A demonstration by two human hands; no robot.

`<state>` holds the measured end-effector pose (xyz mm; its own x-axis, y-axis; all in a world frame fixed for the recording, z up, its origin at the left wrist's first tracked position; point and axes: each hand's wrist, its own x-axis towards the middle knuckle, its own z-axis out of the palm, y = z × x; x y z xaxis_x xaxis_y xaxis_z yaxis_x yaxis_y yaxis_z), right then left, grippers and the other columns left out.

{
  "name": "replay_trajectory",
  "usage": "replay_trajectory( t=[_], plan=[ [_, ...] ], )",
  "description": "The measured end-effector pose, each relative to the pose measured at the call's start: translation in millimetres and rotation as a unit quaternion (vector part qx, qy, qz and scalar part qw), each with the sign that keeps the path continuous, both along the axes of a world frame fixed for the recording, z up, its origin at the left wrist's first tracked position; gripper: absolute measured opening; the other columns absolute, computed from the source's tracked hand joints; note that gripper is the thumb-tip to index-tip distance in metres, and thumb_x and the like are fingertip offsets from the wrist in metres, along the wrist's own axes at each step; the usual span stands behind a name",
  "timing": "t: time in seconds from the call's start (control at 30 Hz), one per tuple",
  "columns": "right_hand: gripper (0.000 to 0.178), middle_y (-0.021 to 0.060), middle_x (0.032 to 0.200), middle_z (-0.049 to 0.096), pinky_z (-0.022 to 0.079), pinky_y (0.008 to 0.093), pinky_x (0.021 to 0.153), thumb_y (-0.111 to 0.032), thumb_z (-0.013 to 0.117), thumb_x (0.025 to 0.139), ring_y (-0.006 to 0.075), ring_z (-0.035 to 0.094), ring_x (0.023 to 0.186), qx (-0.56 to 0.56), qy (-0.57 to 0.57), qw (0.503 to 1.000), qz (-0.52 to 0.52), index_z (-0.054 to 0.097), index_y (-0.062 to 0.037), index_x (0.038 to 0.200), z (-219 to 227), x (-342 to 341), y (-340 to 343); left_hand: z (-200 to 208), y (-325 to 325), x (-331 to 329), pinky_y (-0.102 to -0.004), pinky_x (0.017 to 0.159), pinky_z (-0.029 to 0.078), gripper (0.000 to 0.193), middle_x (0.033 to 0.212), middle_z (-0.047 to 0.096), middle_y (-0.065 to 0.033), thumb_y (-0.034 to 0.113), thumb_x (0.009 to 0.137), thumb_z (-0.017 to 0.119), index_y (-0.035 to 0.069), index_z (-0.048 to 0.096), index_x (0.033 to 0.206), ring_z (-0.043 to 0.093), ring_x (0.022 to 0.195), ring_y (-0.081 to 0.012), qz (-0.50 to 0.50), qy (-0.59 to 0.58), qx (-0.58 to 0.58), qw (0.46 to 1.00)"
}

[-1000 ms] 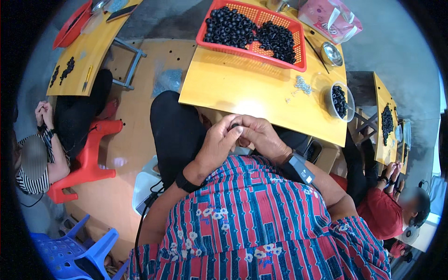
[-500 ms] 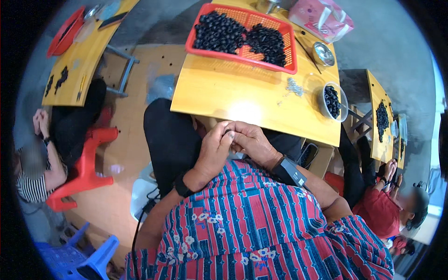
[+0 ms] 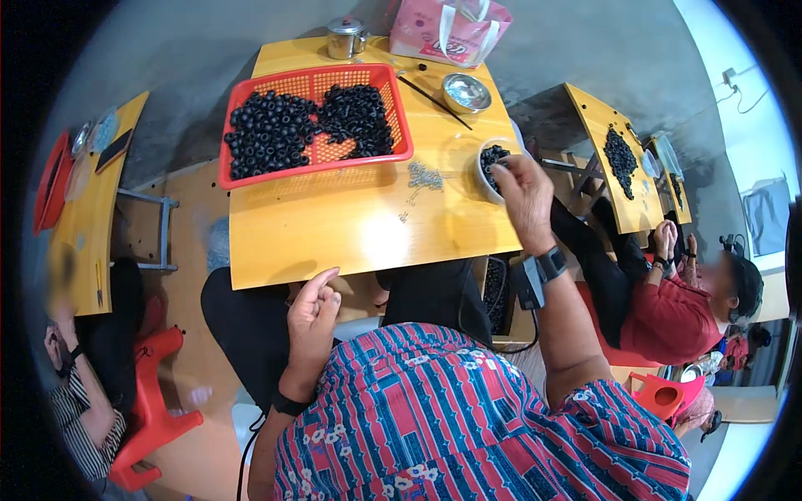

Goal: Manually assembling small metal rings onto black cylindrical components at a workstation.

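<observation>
My right hand (image 3: 528, 202) reaches over the clear plastic tub (image 3: 482, 177) at the table's right edge, its thumb and fingertips pinched together; anything between them is hidden. Black ring-shaped parts (image 3: 493, 156) lie inside the tub. My left hand (image 3: 312, 324) hovers over my lap, just short of the near table edge, with index finger stretched out and thumb apart; I see nothing in it. A red basket (image 3: 317, 172) on the table holds black rings (image 3: 269, 134) at left and smaller black pieces (image 3: 357, 119) at right. Tiny silvery pieces (image 3: 425, 175) form a loose pile beside the basket.
Behind the tub are a metal bowl (image 3: 466, 93), a thin black stick (image 3: 434, 103), a lidded metal mug (image 3: 346, 38) and a pink bag (image 3: 449, 32). People sit at side tables (image 3: 125, 167) left and right (image 3: 635, 219). A red stool (image 3: 154, 401) stands at left.
My hands were together over my lap and have parted. The right went forward and right to the tub; the left opened and stayed near my lap. The view has shifted right.
</observation>
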<state>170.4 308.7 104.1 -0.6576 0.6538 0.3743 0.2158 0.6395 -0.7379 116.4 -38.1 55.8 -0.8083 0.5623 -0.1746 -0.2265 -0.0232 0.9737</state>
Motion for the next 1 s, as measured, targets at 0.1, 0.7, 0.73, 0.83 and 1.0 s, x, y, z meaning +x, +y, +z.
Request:
replay_trajectory(
  t=[0.1, 0.7, 0.73, 0.83, 1.0],
  plan=[
    [0.034, 0.0127, 0.071, 0.062, 0.048, 0.0334, 0.062, -0.019, 0.07, 0.075, 0.0268, 0.06, 0.064, 0.098, -0.142, 0.976, -0.135, 0.062, -0.0004, 0.102, 17, 8, 26, -2, 1, -2, -0.0155, 0.054, 0.031, 0.035, 0.077, 0.043, 0.0067, 0.009, 0.09, 0.054, -0.001, 0.051, 0.124, 0.037, 0.062, -0.0004, -0.007, 0.008, 0.002, 1.0],
    [0.01, 0.0113, 0.078, 0.061, 0.048, 0.0288, 0.062, -0.001, 0.064, 0.077, 0.0204, 0.06, 0.069, -0.017, -0.023, 0.965, 0.262, 0.066, -0.0023, 0.087, 42, -107, -108, 15, -12, -19, -0.0166, 0.061, 0.037, 0.032, 0.08, 0.046, 0.0051, 0.0, 0.088, 0.052, 0.002, 0.056, 0.12, 0.042, 0.069, -0.0027, -0.063, 0.005, -0.023, 0.998],
    [0.011, 0.0126, 0.08, 0.061, 0.048, 0.0318, 0.063, -0.003, 0.063, 0.077, 0.024, 0.061, 0.07, 0.023, -0.03, 0.958, 0.284, 0.066, -0.0021, 0.087, 40, -121, -110, 16, -11, -19, -0.0164, 0.06, 0.036, 0.033, 0.079, 0.045, 0.0053, -0.001, 0.088, 0.051, 0.002, 0.056, 0.12, 0.041, 0.067, -0.0023, -0.062, -0.005, -0.008, 0.998],
    [0.012, 0.0147, 0.082, 0.063, 0.05, 0.0367, 0.067, -0.007, 0.061, 0.077, 0.0296, 0.062, 0.073, 0.097, -0.07, 0.939, 0.322, 0.067, -0.0021, 0.086, 28, -158, -117, 15, -13, -20, -0.0162, 0.059, 0.035, 0.033, 0.078, 0.044, 0.0054, -0.001, 0.088, 0.051, 0.002, 0.055, 0.12, 0.04, 0.067, -0.0018, -0.06, -0.011, -0.005, 0.998],
    [0.012, 0.016, 0.073, 0.065, 0.05, 0.0382, 0.07, -0.011, 0.063, 0.071, 0.0314, 0.064, 0.072, 0.079, -0.192, 0.91, 0.36, 0.068, -0.003, 0.079, 5, -204, -125, 18, -14, -21, -0.0161, 0.059, 0.035, 0.032, 0.077, 0.043, 0.0057, -0.001, 0.088, 0.051, 0.001, 0.055, 0.12, 0.039, 0.067, -0.0015, -0.058, -0.029, 0.006, 0.998]
  ],
)
